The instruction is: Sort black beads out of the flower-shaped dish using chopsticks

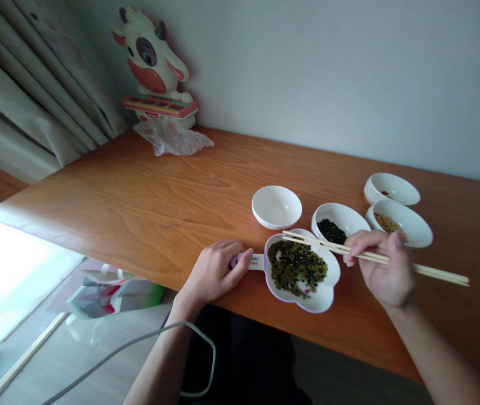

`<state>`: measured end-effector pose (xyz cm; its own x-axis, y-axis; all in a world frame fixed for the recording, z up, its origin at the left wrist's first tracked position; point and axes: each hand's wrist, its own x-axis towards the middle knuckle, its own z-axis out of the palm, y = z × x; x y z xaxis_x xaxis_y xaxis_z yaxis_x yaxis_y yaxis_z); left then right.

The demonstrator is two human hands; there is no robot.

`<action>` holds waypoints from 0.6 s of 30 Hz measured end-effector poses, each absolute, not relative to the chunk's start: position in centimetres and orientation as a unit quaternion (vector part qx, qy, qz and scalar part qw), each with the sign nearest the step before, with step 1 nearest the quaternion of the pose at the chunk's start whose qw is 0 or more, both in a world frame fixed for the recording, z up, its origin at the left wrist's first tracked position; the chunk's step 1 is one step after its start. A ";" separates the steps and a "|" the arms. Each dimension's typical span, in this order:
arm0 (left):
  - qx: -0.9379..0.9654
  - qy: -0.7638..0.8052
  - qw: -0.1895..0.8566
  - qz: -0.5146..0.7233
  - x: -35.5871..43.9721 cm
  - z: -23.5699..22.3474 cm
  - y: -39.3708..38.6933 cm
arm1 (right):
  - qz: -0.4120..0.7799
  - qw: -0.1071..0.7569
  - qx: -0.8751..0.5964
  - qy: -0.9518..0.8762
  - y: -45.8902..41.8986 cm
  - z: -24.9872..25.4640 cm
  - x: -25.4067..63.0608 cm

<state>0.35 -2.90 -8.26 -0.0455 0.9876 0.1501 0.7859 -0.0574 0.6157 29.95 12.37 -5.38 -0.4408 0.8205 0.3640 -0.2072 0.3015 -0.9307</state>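
Observation:
My left hand (218, 269) is closed on the short handle of a white, purple-rimmed scalloped dish (328, 295). A layer of green beans mixed with black ones (292, 267) lies in the dish, with a small pink bit near its lower edge. In my right hand (385, 267) is a pair of wooden chopsticks (429, 271), their tips pointing left above the far part of the dish. Whether the tips hold a bean is too small to tell. Just behind the dish, a white bowl (351, 216) contains black beans (331, 230).
Behind the dish stands a white bowl (277, 205) with a bare inside. At right, one bowl (417, 228) holds tan grains, and another (404, 191) has a small brown piece. A cow toy keyboard (155, 73) and clear plastic bag (176, 139) sit back left. A grey cable (138, 338) crosses my left forearm.

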 end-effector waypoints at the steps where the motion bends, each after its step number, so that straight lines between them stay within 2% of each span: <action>1: 0.669 0.663 0.177 0.287 0.3 -8.3 -2.9 | 0.554 0.467 -0.237 -0.647 12.6 -5.1 30.1; 6: 0.670 0.662 0.175 0.287 0.3 -8.3 -2.9 | 0.608 0.403 -0.240 -0.640 13.4 -4.0 30.9; 18: 0.666 0.663 0.176 0.294 0.4 -7.9 -2.9 | 0.590 0.310 -0.276 -0.692 12.5 -4.0 31.1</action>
